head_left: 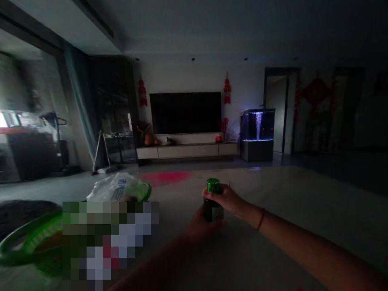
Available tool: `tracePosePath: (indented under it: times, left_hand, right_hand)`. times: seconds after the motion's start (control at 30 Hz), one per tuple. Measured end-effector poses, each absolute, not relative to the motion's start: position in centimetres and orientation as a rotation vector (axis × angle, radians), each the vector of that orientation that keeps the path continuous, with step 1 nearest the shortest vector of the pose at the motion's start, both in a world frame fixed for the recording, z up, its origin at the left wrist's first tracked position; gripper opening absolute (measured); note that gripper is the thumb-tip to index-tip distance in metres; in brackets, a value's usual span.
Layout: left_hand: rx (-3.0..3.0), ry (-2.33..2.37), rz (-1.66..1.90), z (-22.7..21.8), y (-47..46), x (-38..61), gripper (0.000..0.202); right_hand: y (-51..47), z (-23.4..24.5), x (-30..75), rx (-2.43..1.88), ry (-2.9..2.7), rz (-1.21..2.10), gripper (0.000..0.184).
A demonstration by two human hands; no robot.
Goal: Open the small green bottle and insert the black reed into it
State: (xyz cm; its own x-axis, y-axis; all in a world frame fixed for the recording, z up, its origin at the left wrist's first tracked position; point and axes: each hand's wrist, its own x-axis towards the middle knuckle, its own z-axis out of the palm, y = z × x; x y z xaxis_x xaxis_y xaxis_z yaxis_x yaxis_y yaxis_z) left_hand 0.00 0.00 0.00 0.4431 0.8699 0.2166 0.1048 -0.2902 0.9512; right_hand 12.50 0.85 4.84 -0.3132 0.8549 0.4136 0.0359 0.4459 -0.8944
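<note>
In a dim room I hold a small dark green bottle [212, 210] upright in front of me. My left hand [198, 227] wraps round its lower body from below. My right hand [226, 200] is closed round the neck just under the shiny green cap [213, 185], with a red string on the wrist. Both forearms reach in from the bottom edge. To the left, a green plastic basket [27, 242] lies near my left arm.
A clear plastic bag [117, 188] rests on a second green rim at left, beside a pixelated patch. Beyond lie open pale floor, a TV [185, 112] over a low cabinet, a lit fish tank [257, 129] and a doorway at right.
</note>
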Motion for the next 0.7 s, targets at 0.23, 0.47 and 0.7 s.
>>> tracePosePath:
  times: [0.23, 0.47, 0.7]
  left_hand:
    - [1.763, 1.018, 1.038, 0.0, -0.5, -0.3, 0.050]
    - [1.837, 1.013, 1.064, -0.3, -0.5, -0.1, 0.049]
    - [1.881, 1.021, 1.112, -0.2, -0.8, -0.2, 0.055]
  right_hand:
    - [1.0, 6.3, 13.5, -0.892, -1.787, 0.757, 0.033]
    - [-0.2, 8.7, 16.0, -1.062, -2.212, 0.089, 0.033]
    - [-1.1, 11.5, 16.5, -1.225, -2.543, 0.241, 0.039]
